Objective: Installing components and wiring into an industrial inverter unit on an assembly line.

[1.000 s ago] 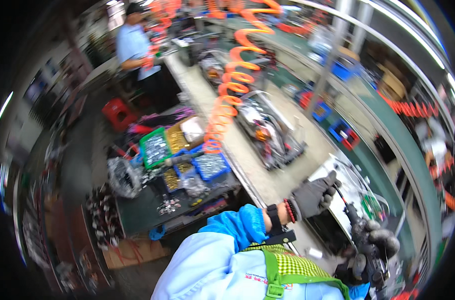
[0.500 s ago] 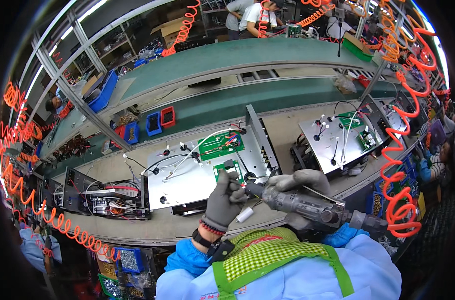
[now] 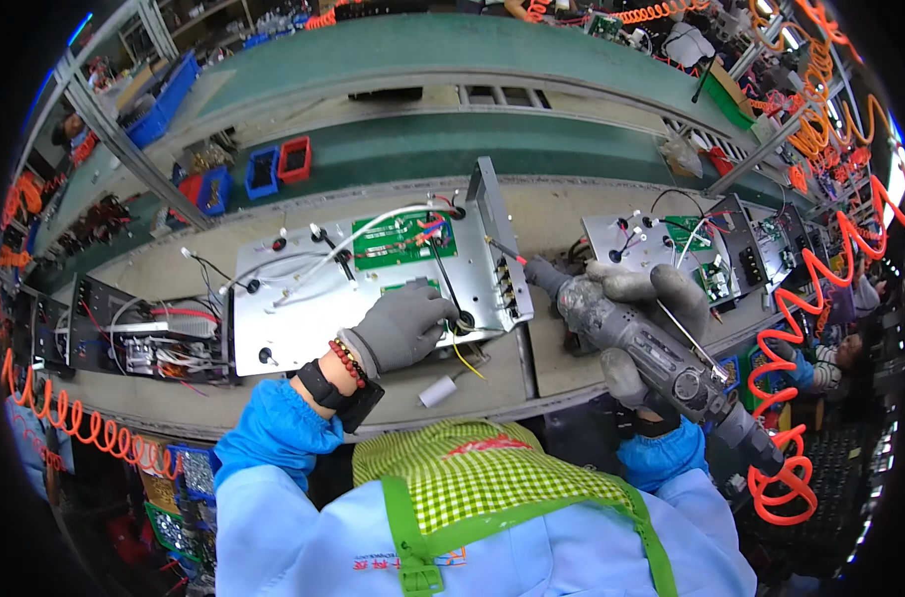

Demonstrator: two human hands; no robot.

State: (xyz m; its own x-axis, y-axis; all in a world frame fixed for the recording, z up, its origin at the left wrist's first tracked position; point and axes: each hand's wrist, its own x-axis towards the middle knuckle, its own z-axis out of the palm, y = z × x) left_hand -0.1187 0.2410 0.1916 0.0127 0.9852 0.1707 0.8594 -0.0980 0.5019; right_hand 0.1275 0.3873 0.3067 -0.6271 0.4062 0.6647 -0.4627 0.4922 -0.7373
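My left hand, in a grey glove, rests over a small green circuit board on a silver metal chassis. Its fingers are bent together near a black grommet; whatever they pinch is hidden. Around the grey-black power screwdriver my right hand, also gloved, is closed. The tool's bit points up and left at the chassis's upright side panel, seemingly apart from it. A larger green board with red and blue wires sits farther back on the plate.
Another chassis stands to the right, and an opened black unit to the left. A white cylinder lies before the chassis. Blue and red bins stand behind. An orange coiled hose hangs at the right.
The screwdriver has swung away from my left hand, its bit now turned up toward the side panel. My left hand has lowered onto the small board, knuckles upward. The whole view has shifted.
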